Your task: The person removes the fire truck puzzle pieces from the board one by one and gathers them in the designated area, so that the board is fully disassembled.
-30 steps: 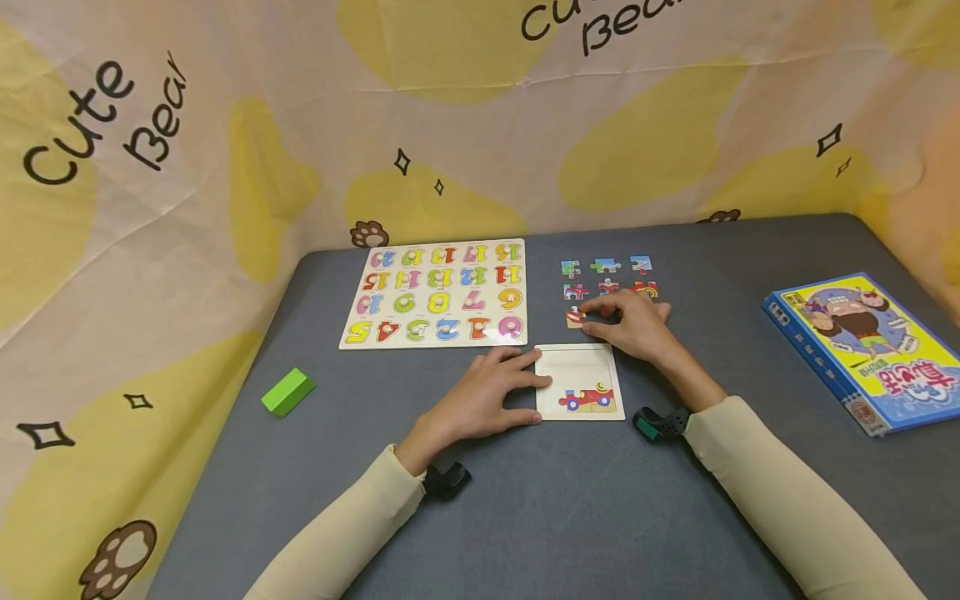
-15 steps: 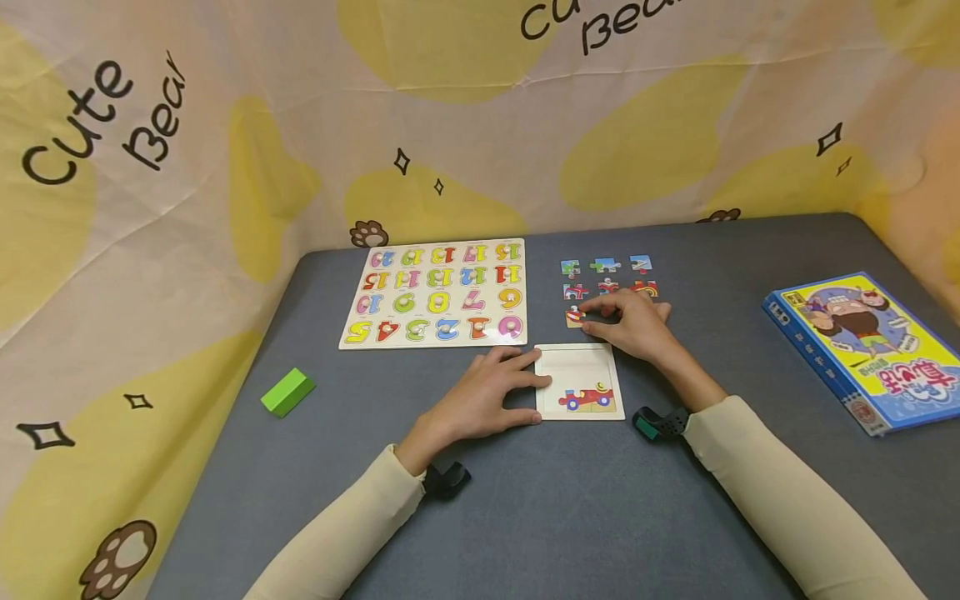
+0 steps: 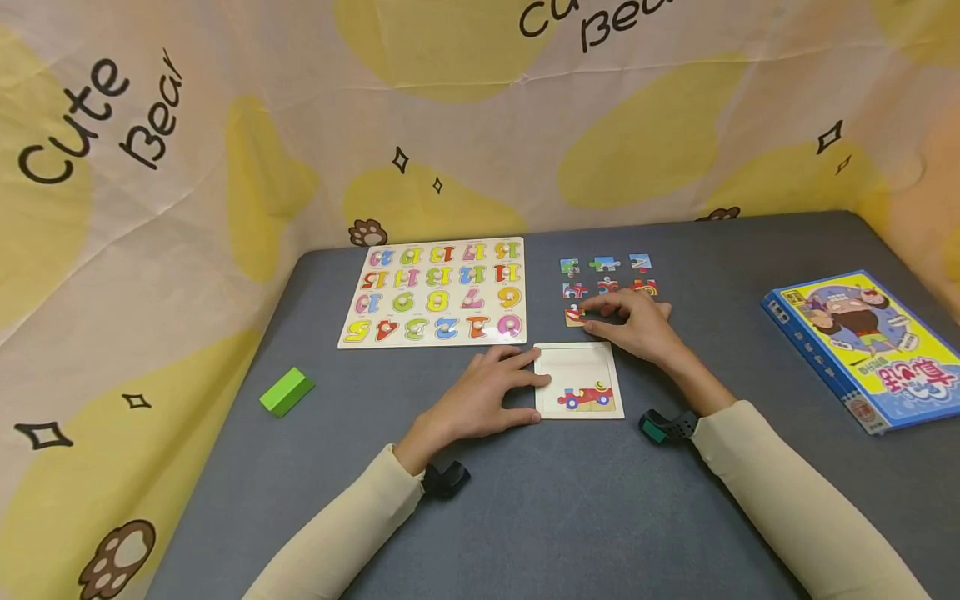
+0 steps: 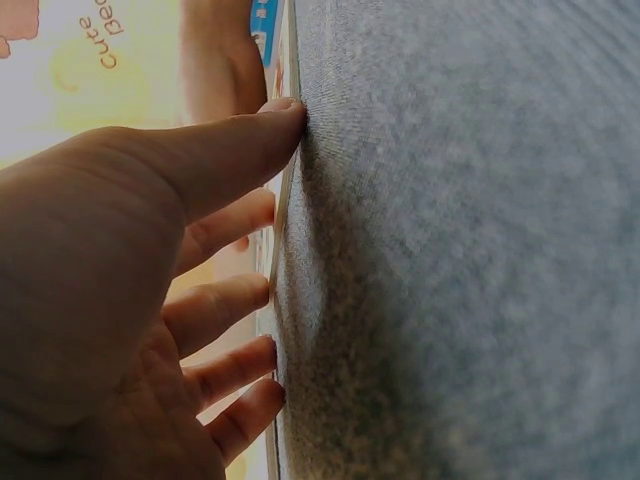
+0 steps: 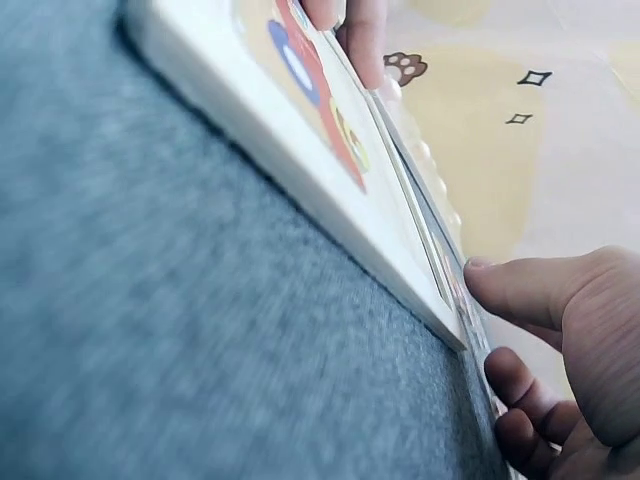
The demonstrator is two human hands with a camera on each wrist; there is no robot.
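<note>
A small square wooden puzzle board [image 3: 558, 358] lies in front of me in the head view, with a joined red car picture in its lower right. My left hand [image 3: 491, 394] rests at the board's left side, fingers spread, the fingertips on its frame and the thumb by the near corner. Beyond the board, my right hand [image 3: 633, 325] has thumb and index finger around a red and tan jigsaw piece [image 3: 574, 317], which lies at the front of a group of pieces. In the right wrist view, the thumb [image 5: 510, 285] and curled fingers are low by the tabletop; the piece is hardly visible there.
Several other jigsaw pieces [image 3: 604, 263] lie in rows at the back. A wooden number board [image 3: 457, 315] is behind my left hand. At the far left sits a green block [image 3: 287, 392]; a blue and yellow box [image 3: 866, 350] lies at the right. A printed cloth hangs behind.
My right wrist and forearm have shifted slightly to the right and nearer, while the fingertips stay at the same piece. The left hand keeps its place on the board.
</note>
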